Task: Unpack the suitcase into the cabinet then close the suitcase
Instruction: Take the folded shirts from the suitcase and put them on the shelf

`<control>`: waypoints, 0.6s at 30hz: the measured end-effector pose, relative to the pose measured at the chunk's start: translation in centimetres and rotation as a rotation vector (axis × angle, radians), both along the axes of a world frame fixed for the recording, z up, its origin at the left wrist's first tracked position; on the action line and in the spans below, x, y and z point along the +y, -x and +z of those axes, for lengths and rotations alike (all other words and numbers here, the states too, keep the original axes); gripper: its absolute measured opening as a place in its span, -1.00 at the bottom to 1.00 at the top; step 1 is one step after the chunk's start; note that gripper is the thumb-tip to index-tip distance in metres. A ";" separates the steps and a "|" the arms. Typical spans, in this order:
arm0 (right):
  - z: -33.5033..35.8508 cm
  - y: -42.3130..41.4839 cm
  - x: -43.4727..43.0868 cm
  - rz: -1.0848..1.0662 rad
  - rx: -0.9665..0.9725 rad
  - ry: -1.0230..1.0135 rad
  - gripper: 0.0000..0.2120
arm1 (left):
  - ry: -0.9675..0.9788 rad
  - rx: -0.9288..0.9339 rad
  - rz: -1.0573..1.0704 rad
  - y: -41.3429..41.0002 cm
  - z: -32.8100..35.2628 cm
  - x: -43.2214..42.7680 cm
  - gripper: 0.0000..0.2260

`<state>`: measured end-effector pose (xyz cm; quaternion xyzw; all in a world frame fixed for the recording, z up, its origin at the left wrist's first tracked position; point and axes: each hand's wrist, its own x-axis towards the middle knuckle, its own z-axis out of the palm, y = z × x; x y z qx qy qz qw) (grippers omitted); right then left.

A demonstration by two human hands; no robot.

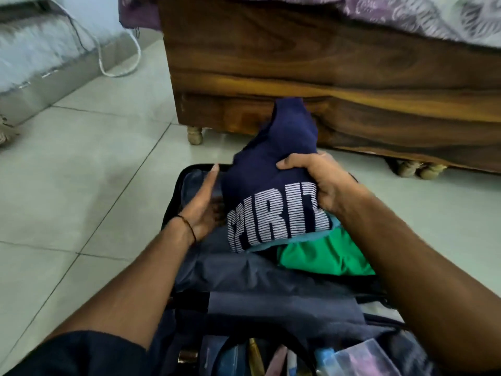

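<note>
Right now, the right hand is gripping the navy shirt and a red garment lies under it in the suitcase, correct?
Not quite: the head view shows a green garment, not a red one, lying under the navy shirt in the suitcase. The right hand does grip the navy shirt.

The pale, glossy tiled floor (pixel 81 172) with thin dark grout lines carries a dark brown wooden bed frame (pixel 298 63), which stands on short turned light-wood feet (pixel 195 135) at its near corner and further along its lower edge. Just in front of the bed frame an open black soft-sided suitcase (pixel 173 202) with grey fabric lining lies flat on the tiles. To the left of the bed frame a thin white cable (pixel 130 69) loops down onto the tiles, and further left a low pale grey block with a fuzzy top (pixel 32 50) sits along the floor's edge.
</note>
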<state>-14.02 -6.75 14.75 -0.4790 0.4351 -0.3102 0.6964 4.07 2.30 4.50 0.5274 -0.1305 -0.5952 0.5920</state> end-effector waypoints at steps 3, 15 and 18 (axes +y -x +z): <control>1.8 2.5 -0.2 0.080 -0.030 -0.101 -0.70 | 0.160 0.157 -0.004 2.2 1.1 -0.5 -0.50; 10.0 7.8 0.4 0.029 0.054 -0.157 -0.54 | 0.173 0.159 0.011 4.8 13.8 2.3 -0.67; 17.2 8.3 1.7 0.053 0.039 -0.185 -0.63 | 0.154 0.122 0.028 5.3 21.4 4.3 -0.68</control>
